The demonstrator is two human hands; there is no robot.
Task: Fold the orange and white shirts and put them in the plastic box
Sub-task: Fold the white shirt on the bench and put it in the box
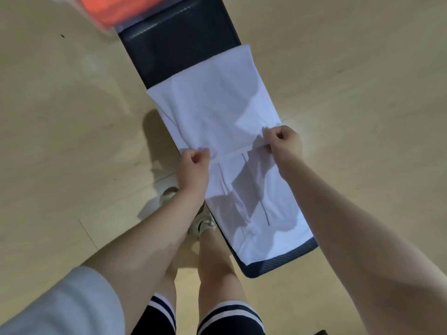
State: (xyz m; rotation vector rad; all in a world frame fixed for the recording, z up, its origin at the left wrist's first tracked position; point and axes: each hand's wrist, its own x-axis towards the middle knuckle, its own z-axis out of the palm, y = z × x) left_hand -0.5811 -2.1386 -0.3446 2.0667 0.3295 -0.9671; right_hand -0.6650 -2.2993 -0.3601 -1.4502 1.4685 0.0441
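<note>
The white shirt lies lengthwise along a dark padded bench, folded into a long strip. My left hand pinches its left edge near the middle. On the opposite side, my right hand pinches the right edge at the same height. Between the two hands a taut fold line runs across the cloth, lifted slightly off the bench. The orange shirt sits inside the clear plastic box at the far end of the bench, top left, partly cut off by the frame.
Light wooden floor surrounds the bench on both sides. My legs and a white shoe stand close against the bench's left side. The bench's near end pokes out past the shirt's hem.
</note>
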